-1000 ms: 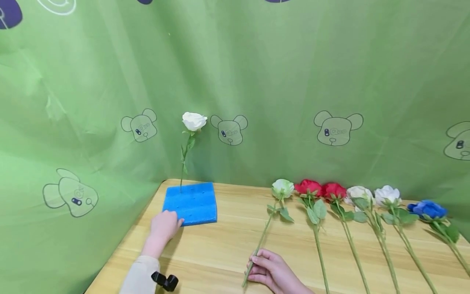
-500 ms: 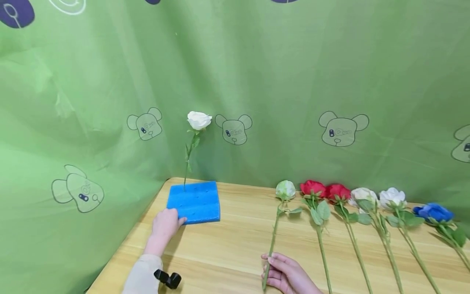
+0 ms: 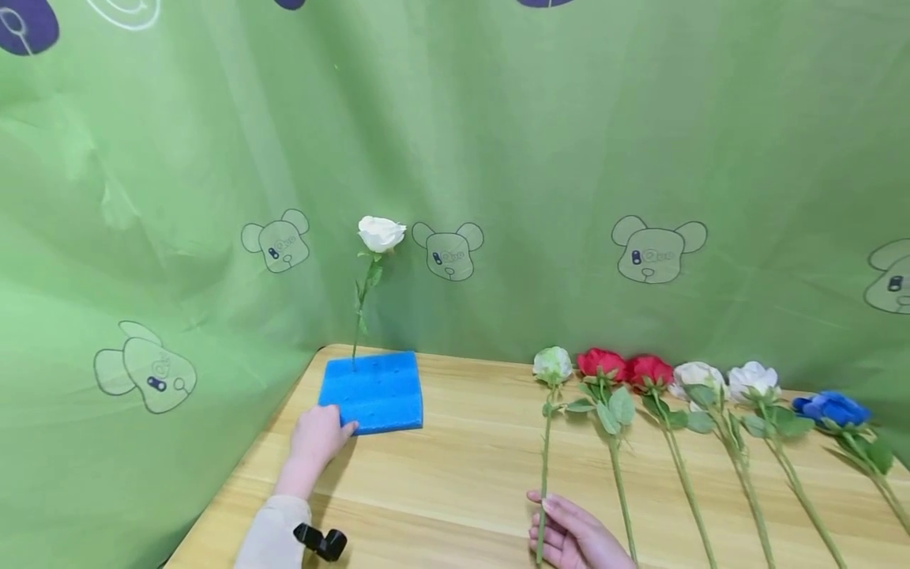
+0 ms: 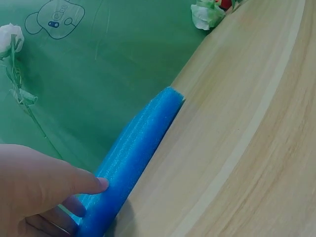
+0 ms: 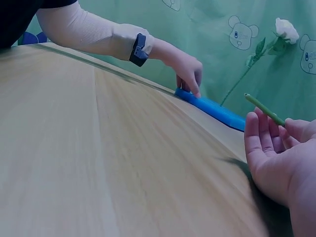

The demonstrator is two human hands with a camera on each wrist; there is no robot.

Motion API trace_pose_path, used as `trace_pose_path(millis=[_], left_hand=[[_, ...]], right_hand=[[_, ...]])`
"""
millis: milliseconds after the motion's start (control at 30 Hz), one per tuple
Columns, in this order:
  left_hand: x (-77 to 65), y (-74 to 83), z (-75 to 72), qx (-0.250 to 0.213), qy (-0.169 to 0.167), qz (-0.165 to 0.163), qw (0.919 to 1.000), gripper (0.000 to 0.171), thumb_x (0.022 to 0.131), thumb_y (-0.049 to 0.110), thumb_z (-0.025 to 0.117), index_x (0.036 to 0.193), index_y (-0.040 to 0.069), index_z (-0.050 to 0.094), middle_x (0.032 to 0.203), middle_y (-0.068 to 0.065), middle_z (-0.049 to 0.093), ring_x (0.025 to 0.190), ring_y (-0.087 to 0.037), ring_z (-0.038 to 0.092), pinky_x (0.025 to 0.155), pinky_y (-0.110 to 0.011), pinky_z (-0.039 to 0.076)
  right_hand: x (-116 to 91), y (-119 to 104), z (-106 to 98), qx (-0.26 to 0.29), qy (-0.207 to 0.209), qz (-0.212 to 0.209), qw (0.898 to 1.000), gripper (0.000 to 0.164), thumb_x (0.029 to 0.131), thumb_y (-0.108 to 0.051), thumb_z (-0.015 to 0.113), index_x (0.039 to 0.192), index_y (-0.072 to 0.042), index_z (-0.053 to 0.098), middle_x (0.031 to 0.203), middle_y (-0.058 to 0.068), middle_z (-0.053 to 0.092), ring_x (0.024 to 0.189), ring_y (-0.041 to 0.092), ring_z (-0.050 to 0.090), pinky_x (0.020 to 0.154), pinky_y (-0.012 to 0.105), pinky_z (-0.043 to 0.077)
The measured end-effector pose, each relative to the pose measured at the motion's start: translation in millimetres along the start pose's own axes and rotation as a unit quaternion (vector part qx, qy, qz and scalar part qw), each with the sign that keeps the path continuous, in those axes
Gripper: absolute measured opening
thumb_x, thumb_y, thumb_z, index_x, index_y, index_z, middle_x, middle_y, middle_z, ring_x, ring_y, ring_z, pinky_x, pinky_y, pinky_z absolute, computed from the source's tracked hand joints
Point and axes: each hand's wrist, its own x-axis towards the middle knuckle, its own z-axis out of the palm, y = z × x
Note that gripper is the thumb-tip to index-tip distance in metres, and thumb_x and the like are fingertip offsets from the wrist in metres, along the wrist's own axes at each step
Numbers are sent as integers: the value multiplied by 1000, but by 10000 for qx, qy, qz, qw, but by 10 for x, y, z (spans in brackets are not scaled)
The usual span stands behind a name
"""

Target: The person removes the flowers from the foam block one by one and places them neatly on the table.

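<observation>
My left hand [image 3: 316,438] grips the near left corner of a blue foam board [image 3: 377,391], its thumb on the board's edge in the left wrist view. A white rose [image 3: 381,235] stands upright in the board's far left part. My right hand [image 3: 579,533] pinches the lower stem of a pale green-and-white rose [image 3: 552,365] between thumb and fingers. That stem's cut end [image 5: 247,96] sticks out past the fingers in the right wrist view. The flower head is at the table's far side; I cannot tell whether it touches the wood.
Right of the held rose lie a red rose [image 3: 601,363], another red rose [image 3: 648,371], a cream rose [image 3: 698,379], a white rose [image 3: 753,381] and a blue flower [image 3: 830,408]. A green curtain [image 3: 540,158] borders the wooden table [image 3: 441,490] behind and left.
My right hand has moved to the right with the green-and-white rose, whose stem has swung from slanted to nearly straight away from me. The left hand keeps its place on the board.
</observation>
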Motion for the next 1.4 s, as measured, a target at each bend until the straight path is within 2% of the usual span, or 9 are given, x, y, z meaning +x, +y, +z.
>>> trace_pose_path(millis=[133,300,500,767,967,1133,1233,1400], left_hand=[[-23,-10,-38,100,-110,120,9998,39,87,36,70,67,5,59,58,-5,52,52,-20,50,49,-39,50],[-50,-58,-22,-2,-269,277,9993,36,88,35,69,65,10,57,58,-2,48,54,-18,46,52,-36,48],[-63,-82,2,9,-332,431,9985,28,88,33,69,74,9,65,61,-1,51,57,-17,47,57,-39,50],[-76,-41,16,-24,-439,355,9984,29,89,32,68,81,5,67,66,-5,59,58,-18,52,57,-40,52],[-87,-41,-1,0,-476,292,9984,31,89,32,69,73,6,62,64,-6,56,56,-18,50,55,-39,51],[-90,-29,-13,44,-464,335,9984,32,88,33,69,74,5,63,67,-9,60,59,-21,56,57,-42,54],[-97,-26,-8,75,-460,341,9983,32,88,33,70,77,3,64,69,-10,62,61,-23,59,58,-43,55],[-104,-24,2,154,-407,371,9984,33,88,33,70,79,2,65,71,-12,64,64,-26,62,58,-44,55]], right_hand=[[-56,-11,-29,21,-5,-27,10000,29,105,-21,41,118,-24,66,99,-9,69,97,6,68,100,24,52],[-129,-16,-71,65,-29,-48,10000,28,104,-19,43,118,-24,67,99,-8,68,97,6,68,101,24,51],[-178,-24,-90,-26,-1,-81,10000,27,104,-18,44,118,-23,67,100,-7,68,97,6,68,101,25,51],[-222,-91,-87,-203,199,-46,9996,26,104,-20,45,116,-16,68,104,-4,72,103,10,69,101,26,51],[-278,-273,-73,-620,382,182,9972,28,104,-23,46,119,-10,67,111,2,73,110,15,68,103,29,50],[-347,-419,-53,-1448,758,345,9860,31,104,-25,46,122,-6,63,111,4,73,105,16,70,97,29,55],[-383,-473,-76,-1961,913,417,9754,39,104,-26,46,129,2,57,113,4,72,105,16,70,95,30,56],[-429,-566,-115,-2601,1051,472,9587,62,103,-26,46,142,20,29,115,5,69,106,17,68,95,32,56]])
